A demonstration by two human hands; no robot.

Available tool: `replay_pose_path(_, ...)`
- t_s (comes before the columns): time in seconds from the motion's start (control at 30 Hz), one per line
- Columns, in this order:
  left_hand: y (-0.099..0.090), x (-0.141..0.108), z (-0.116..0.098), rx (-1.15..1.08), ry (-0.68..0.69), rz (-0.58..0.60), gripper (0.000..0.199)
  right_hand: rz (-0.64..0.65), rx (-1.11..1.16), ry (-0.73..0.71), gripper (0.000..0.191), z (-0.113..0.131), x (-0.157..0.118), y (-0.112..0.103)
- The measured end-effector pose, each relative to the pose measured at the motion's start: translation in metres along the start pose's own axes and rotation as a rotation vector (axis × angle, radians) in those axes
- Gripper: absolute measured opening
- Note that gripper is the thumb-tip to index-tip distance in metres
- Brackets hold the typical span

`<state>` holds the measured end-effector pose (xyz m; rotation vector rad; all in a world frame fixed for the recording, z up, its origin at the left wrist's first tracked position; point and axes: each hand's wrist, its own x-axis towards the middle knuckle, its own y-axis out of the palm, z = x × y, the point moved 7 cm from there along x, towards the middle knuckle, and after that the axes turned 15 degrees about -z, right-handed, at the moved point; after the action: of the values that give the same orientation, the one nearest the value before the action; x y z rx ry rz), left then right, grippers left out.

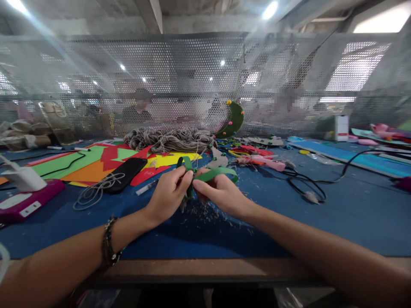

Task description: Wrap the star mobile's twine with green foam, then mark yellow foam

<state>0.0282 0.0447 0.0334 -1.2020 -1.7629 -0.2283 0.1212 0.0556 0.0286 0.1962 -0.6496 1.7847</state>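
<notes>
Both my hands pinch a green ribbon-like strip (221, 172) just above the blue table. My left hand (171, 188) closes thumb against fingers on the strip, where a loop of it rises. Close beside it, my right hand (221, 192) is also closed on the strip, which curls out over the knuckles. Between and below the hands hangs some green and grey stuff, mostly hidden by my fingers. Just behind them is a grey shape (218, 159) with small green balls on its edge. Pale fibre scraps (208, 216) are scattered on the table under my hands.
A black phone (130, 174), thin cord and coloured sheets (93, 160) lie left, near a purple power strip (32, 201). Grey rope coils (167, 140) sit behind. To the right are a pink glue gun (261, 161), red-handled tools and a black cable (308, 184). A perforated screen stands across the back.
</notes>
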Motion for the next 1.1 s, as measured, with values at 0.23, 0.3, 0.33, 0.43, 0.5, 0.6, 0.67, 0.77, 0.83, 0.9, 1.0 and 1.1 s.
replay_pose_path(0.23, 0.009, -0.003, -0.001, 0.046, 0.051, 0.115, 0.032, -0.081, 0.008, 0.055, 0.024, -0.006, 0.003, -0.007)
replay_pose_path(0.3, 0.009, -0.004, -0.002, 0.038, 0.059, 0.123, 0.033, -0.121, -0.003, 0.072, 0.024, -0.007, 0.004, -0.011)
replay_pose_path(0.33, 0.009, -0.004, -0.002, 0.036, 0.057, 0.124, 0.033, -0.135, -0.002, 0.074, 0.025, -0.006, 0.005, -0.012)
replay_pose_path(0.43, 0.008, -0.003, -0.002, 0.050, 0.050, 0.120, 0.033, -0.125, -0.036, 0.053, 0.027, -0.004, 0.005, -0.011)
replay_pose_path(0.5, 0.007, -0.003, -0.001, 0.071, 0.045, 0.110, 0.033, -0.088, -0.100, 0.029, 0.027, -0.004, 0.004, -0.008)
replay_pose_path(0.6, 0.005, -0.003, 0.001, 0.097, 0.023, 0.094, 0.033, -0.048, -0.162, -0.028, 0.027, -0.004, 0.003, -0.005)
replay_pose_path(0.67, 0.005, -0.003, 0.002, 0.098, 0.011, 0.087, 0.033, -0.035, -0.159, -0.058, 0.028, -0.004, 0.002, -0.005)
replay_pose_path(0.77, 0.005, -0.003, 0.001, 0.068, -0.001, 0.071, 0.033, -0.032, -0.136, -0.064, 0.028, -0.004, 0.002, -0.005)
replay_pose_path(0.83, 0.006, -0.003, 0.001, 0.030, -0.023, 0.063, 0.033, -0.049, -0.106, -0.051, 0.028, -0.003, 0.001, -0.006)
replay_pose_path(0.9, 0.007, -0.004, 0.001, -0.015, -0.062, 0.064, 0.033, -0.076, -0.065, -0.029, 0.029, -0.002, 0.001, -0.007)
replay_pose_path(1.0, 0.009, -0.004, 0.003, -0.083, -0.136, 0.075, 0.033, -0.109, -0.011, 0.004, 0.029, -0.001, 0.002, -0.008)
replay_pose_path(1.1, 0.009, -0.004, 0.005, -0.130, -0.189, 0.070, 0.032, -0.128, 0.031, 0.011, 0.029, 0.001, 0.002, -0.009)
